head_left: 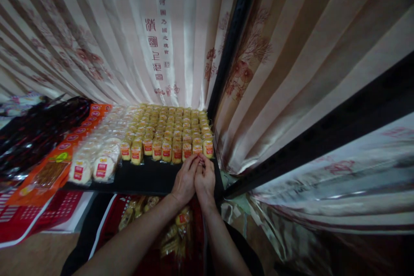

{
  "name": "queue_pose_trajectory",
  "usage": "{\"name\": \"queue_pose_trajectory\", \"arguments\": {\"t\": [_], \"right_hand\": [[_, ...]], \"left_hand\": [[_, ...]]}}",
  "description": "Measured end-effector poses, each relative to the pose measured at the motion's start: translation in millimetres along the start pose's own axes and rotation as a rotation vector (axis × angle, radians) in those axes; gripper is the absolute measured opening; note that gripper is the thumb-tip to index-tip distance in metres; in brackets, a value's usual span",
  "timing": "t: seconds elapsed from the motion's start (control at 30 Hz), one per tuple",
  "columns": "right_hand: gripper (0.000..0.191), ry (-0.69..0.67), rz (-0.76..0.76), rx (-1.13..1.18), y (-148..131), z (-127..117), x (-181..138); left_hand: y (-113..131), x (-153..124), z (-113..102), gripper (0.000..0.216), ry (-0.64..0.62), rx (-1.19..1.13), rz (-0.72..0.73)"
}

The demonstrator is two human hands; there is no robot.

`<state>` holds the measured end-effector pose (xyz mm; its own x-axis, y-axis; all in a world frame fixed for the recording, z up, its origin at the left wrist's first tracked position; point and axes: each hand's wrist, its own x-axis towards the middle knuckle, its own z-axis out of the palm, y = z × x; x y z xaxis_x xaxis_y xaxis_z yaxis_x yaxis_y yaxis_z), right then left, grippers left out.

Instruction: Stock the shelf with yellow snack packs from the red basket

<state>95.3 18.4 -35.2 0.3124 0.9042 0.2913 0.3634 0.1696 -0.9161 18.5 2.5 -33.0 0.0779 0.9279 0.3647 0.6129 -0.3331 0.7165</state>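
Both hands are side by side over the front edge of the black shelf, fingers curled and fingertips meeting. My left hand and my right hand are closed at the front of a small wrapped yellow cake with a red label. Anything inside the fingers is hidden by the hands. Rows of the same wrapped cakes stand on the shelf to the left and behind. Below my forearms, a red basket holds more wrapped pieces, partly covered by my arms.
Left of the cakes are rows of white round packets, orange snack packs and dark shiny packs. A black post and a slanting black rail border the right. Pale printed curtains hang behind.
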Motion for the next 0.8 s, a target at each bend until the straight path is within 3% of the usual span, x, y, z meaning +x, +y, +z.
{"name": "queue_pose_trajectory", "arguments": {"t": [0.57,0.8], "right_hand": [[0.038,-0.048,0.040,0.042,2.7,0.4,8.2],[0.042,0.075,-0.072,-0.105,-6.1,-7.8,6.5]], "left_hand": [[1.9,2.9,-1.0,0.043,-0.051,0.132,0.052],[5.0,3.7,-1.7,0.039,-0.062,0.172,0.051]]}}
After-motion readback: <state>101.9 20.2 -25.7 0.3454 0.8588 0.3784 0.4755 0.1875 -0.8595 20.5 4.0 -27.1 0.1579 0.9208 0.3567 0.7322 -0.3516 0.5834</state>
